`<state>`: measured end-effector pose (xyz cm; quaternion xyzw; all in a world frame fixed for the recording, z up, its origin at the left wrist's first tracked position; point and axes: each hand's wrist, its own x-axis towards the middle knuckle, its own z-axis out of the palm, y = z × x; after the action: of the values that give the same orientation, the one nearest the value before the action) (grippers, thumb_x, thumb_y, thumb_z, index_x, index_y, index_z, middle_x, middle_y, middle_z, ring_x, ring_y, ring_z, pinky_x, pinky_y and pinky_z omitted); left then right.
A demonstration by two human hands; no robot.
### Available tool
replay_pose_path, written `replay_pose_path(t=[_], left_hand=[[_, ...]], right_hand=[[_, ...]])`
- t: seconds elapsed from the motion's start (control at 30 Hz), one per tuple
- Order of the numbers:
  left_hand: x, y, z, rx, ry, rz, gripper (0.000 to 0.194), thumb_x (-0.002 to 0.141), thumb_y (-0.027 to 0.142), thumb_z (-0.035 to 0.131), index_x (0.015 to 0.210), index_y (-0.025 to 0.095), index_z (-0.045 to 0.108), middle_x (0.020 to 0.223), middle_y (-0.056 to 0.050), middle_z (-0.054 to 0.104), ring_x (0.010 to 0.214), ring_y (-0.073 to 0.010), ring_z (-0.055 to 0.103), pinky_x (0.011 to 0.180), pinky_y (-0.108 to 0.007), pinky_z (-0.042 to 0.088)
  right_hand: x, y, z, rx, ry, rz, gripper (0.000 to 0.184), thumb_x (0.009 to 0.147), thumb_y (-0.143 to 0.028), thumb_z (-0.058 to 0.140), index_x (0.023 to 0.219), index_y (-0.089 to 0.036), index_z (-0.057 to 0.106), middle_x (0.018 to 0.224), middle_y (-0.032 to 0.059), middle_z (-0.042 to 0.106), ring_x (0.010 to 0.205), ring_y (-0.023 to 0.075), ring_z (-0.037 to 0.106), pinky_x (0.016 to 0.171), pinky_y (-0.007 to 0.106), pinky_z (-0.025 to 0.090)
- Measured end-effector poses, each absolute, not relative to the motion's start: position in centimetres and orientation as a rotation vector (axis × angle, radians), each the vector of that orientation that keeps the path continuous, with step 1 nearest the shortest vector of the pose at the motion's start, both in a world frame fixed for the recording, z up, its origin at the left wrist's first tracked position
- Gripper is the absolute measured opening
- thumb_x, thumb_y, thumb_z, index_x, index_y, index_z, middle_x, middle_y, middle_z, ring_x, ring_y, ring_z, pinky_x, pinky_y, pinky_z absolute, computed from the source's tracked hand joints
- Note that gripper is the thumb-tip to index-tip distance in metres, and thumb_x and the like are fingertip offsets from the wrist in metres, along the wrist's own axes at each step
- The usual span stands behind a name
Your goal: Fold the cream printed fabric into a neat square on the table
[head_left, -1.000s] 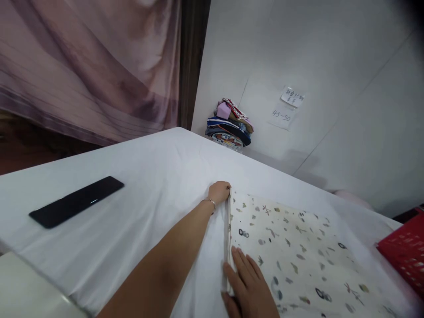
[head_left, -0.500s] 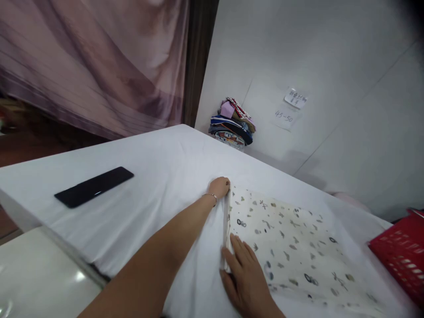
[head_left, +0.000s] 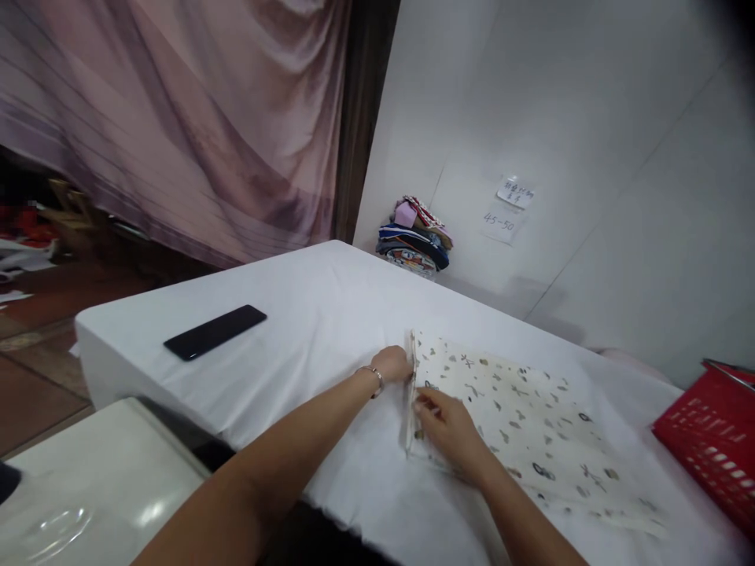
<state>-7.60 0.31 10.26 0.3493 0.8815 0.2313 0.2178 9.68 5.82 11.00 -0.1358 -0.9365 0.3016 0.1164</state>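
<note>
A cream cloth (head_left: 501, 409) printed with small grey and brown figures lies flat and folded, its layered left edge toward me. My left hand (head_left: 394, 364), with a bracelet at the wrist, is closed at that edge; its fingertips are partly hidden. Nearer to me, my right hand (head_left: 449, 428) has its fingers bent together in a pinch on the cloth close to the same edge. Under both hands is a white-covered table (head_left: 330, 314).
On the table's left lies a black phone-like slab (head_left: 215, 332). Folded clothes (head_left: 414, 237) are stacked by the wall at the back. A red plastic basket (head_left: 708, 440) stands at the right. A glossy white surface (head_left: 100, 487) fills the lower left.
My right hand has gone from lying flat on the cloth to pinching near its edge, further up. My left hand has slid from the far corner toward me along the edge. The view has shifted.
</note>
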Motion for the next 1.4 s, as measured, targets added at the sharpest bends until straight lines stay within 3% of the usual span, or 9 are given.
replay_pose_path(t=[0.13, 0.33, 0.43, 0.6, 0.77, 0.93, 1.23, 1.4], left_hand=[[-6.5, -0.4, 10.3, 0.957, 2.385, 0.664, 0.016, 0.067, 0.025, 0.054, 0.065, 0.016, 0.067, 0.063, -0.007, 0.068, 0.059, -0.0162, 0.063, 0.059, -0.023, 0.046], [-5.9, -0.8, 9.4, 0.939, 2.512, 0.761, 0.017, 0.067, 0.027, 0.055, 0.07, 0.018, 0.069, 0.077, -0.009, 0.069, 0.077, -0.0204, 0.063, 0.065, -0.025, 0.045], [-5.7, -1.0, 9.0, 0.958, 2.526, 0.806, 0.017, 0.068, 0.028, 0.054, 0.069, 0.019, 0.069, 0.077, -0.007, 0.069, 0.077, -0.0196, 0.063, 0.064, -0.025, 0.044], [-5.9, -1.3, 8.6, 1.016, 2.489, 0.891, 0.015, 0.068, 0.03, 0.056, 0.069, 0.02, 0.068, 0.077, -0.004, 0.069, 0.075, -0.0173, 0.061, 0.064, -0.024, 0.041], [-6.3, -1.4, 8.2, 1.034, 2.399, 1.002, 0.017, 0.07, 0.027, 0.052, 0.073, 0.02, 0.067, 0.076, -0.002, 0.068, 0.072, -0.0143, 0.059, 0.061, -0.022, 0.04], [-6.3, -1.3, 8.0, 0.986, 2.267, 1.055, 0.023, 0.074, 0.028, 0.046, 0.07, 0.016, 0.065, 0.065, -0.001, 0.066, 0.053, -0.0104, 0.055, 0.053, -0.02, 0.039], [-6.1, -1.4, 7.7, 0.928, 2.132, 1.166, 0.024, 0.071, 0.037, 0.052, 0.069, 0.015, 0.06, 0.062, 0.001, 0.061, 0.047, -0.0084, 0.049, 0.047, -0.019, 0.037], [-6.0, -1.4, 7.8, 0.889, 2.129, 1.247, 0.021, 0.07, 0.036, 0.053, 0.07, 0.016, 0.058, 0.06, 0.002, 0.057, 0.048, -0.0086, 0.048, 0.046, -0.02, 0.036]], right_hand=[[6.6, 7.2, 11.3, -0.717, -2.77, 0.648, 0.026, 0.082, -0.032, 0.047, 0.098, -0.018, 0.062, 0.08, 0.0047, 0.066, 0.072, 0.018, 0.059, 0.063, 0.026, 0.038], [5.2, 6.6, 10.6, -0.834, -2.864, 0.446, 0.034, 0.08, -0.042, 0.049, 0.1, -0.017, 0.058, 0.091, 0.0104, 0.065, 0.08, 0.0221, 0.059, 0.061, 0.027, 0.034], [5.1, 6.4, 10.5, -0.861, -2.878, 0.431, 0.032, 0.078, -0.041, 0.05, 0.098, -0.017, 0.058, 0.091, 0.0107, 0.065, 0.081, 0.0233, 0.059, 0.061, 0.028, 0.033], [5.1, 7.4, 10.1, -0.824, -2.795, 0.619, 0.021, 0.08, -0.03, 0.047, 0.091, -0.018, 0.06, 0.079, 0.0059, 0.066, 0.072, 0.0179, 0.058, 0.059, 0.025, 0.033], [5.4, 8.4, 9.1, -0.731, -2.647, 0.867, 0.024, 0.08, -0.038, 0.049, 0.085, -0.019, 0.061, 0.066, 0.0007, 0.063, 0.062, 0.0141, 0.055, 0.055, 0.023, 0.034], [5.5, 9.2, 7.9, -0.687, -2.557, 0.988, 0.025, 0.08, -0.04, 0.046, 0.072, -0.019, 0.059, 0.057, -0.0018, 0.057, 0.053, 0.0126, 0.051, 0.05, 0.022, 0.034], [5.4, 9.9, 7.0, -0.698, -2.448, 1.302, 0.024, 0.081, -0.036, 0.044, 0.065, -0.019, 0.051, 0.053, -0.0035, 0.054, 0.043, 0.0098, 0.047, 0.044, 0.02, 0.035], [5.5, 9.7, 7.3, -0.704, -2.476, 1.214, 0.024, 0.081, -0.035, 0.042, 0.065, -0.02, 0.052, 0.053, -0.0028, 0.056, 0.046, 0.0107, 0.049, 0.046, 0.021, 0.035]])
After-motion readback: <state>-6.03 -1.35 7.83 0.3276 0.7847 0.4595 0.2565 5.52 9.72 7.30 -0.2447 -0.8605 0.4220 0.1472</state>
